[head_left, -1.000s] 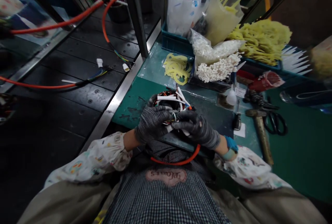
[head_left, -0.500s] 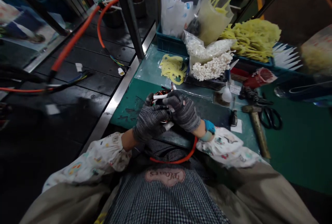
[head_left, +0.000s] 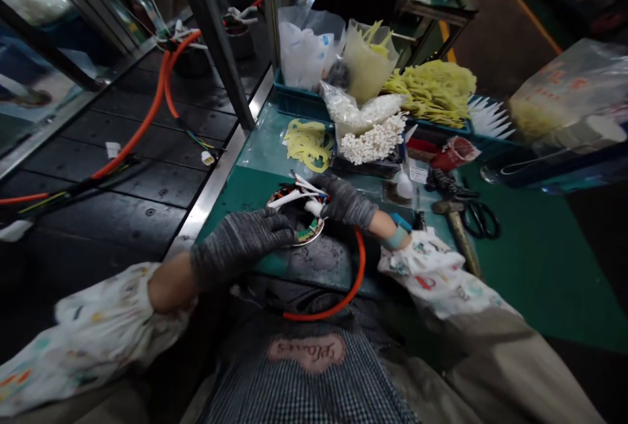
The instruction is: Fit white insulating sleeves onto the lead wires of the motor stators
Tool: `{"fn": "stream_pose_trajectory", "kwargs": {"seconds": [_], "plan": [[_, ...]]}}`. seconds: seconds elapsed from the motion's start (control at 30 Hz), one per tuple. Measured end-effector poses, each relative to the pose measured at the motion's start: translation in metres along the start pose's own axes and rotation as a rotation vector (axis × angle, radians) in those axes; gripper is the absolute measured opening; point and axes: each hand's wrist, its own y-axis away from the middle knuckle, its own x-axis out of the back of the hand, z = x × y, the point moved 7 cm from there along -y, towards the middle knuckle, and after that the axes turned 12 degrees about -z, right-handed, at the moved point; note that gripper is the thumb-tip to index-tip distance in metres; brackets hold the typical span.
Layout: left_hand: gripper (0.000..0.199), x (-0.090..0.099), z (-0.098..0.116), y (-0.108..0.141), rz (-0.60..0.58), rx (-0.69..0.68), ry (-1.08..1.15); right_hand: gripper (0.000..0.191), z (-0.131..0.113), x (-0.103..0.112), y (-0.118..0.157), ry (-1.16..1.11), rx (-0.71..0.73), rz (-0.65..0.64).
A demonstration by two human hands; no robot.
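Observation:
A ring-shaped motor stator (head_left: pixel 310 235) with coloured windings and a pale rim lies on the green work surface in front of me. White-sleeved wires (head_left: pixel 284 199) stick up from it. My left hand (head_left: pixel 245 239), in a grey knit glove, lies at the ring's left edge with its fingers stretched out together. At the right side, my gloved right hand (head_left: pixel 346 201) has its fingers closed on the wires; the fingertips are partly hidden. From beneath that hand an orange cable (head_left: pixel 362 260) curves down toward my apron.
Beyond the stator lie yellow strips (head_left: pixel 308 144) and a box of small white tubes (head_left: pixel 373 142). A hammer (head_left: pixel 458 228) and black scissors (head_left: pixel 482 219) lie to the right. At left, a metal-edged conveyor (head_left: pixel 147 208) carries another orange cable (head_left: pixel 142 129).
My left hand has moved left and down from the wires, its fingers straightening. My right hand stays at the wires. More of the stator now shows, and the camera view has turned slightly right.

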Motion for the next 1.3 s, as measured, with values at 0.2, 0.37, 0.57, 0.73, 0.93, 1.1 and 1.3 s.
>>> {"fn": "stream_pose_trajectory", "kwargs": {"seconds": [0.2,0.37,0.57,0.73,0.93,1.1,1.3], "plan": [[0.042,0.001,0.003,0.01,-0.013,-0.007,-0.223,0.029,-0.005,0.007,-0.031,0.036,0.162,-0.173],[0.033,-0.015,0.004,0.022,0.147,0.067,-0.249,0.044,0.005,0.041,0.009,0.222,0.056,0.197],[0.026,-0.035,-0.006,0.015,0.226,0.051,-0.144,0.03,0.019,0.105,0.026,0.518,-0.235,0.538],[0.021,-0.046,0.012,0.013,0.354,0.216,-0.261,0.011,0.015,0.104,0.012,0.611,-0.275,0.545],[0.027,-0.064,0.031,0.009,0.464,0.421,-0.311,0.011,0.01,0.104,0.024,0.405,0.006,0.621],[0.034,-0.062,0.025,0.009,0.41,0.428,-0.322,0.023,-0.025,0.125,0.07,-0.072,0.241,0.846],[0.027,-0.052,0.023,0.007,0.381,0.395,-0.258,0.029,-0.069,0.097,0.118,-0.326,0.136,0.695]]}}
